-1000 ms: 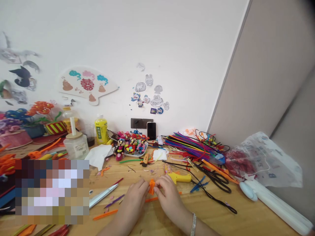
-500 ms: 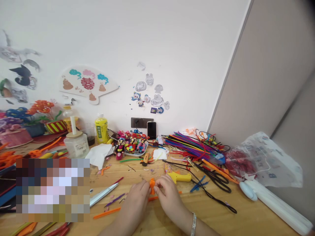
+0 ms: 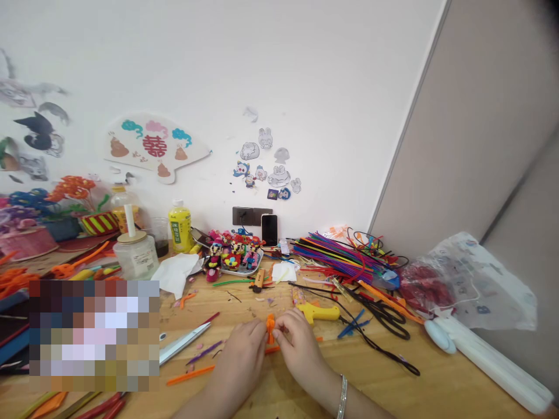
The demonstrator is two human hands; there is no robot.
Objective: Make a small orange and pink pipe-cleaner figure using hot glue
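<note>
Two-handed pinch on orange piece [image 3: 271, 322].
Left hand [image 3: 245, 349] and right hand [image 3: 299, 344] close fingertips around it; phone [image 3: 269, 230], twelve o'clock.

A silvery bracelet [image 3: 343, 397] is circling the right wrist [image 3: 331, 379], low in the frame and right of centre. It is forming a narrow band, its pale surface glinting with small bright flecks along its length; its finer details are blurring too much to be told apart. The left hand [image 3: 244, 349] and the right hand [image 3: 299, 340] are showing bare in the lower middle of the frame. Both forearms [image 3: 207, 398] are showing bare too, widening towards the bottom edge.
</note>
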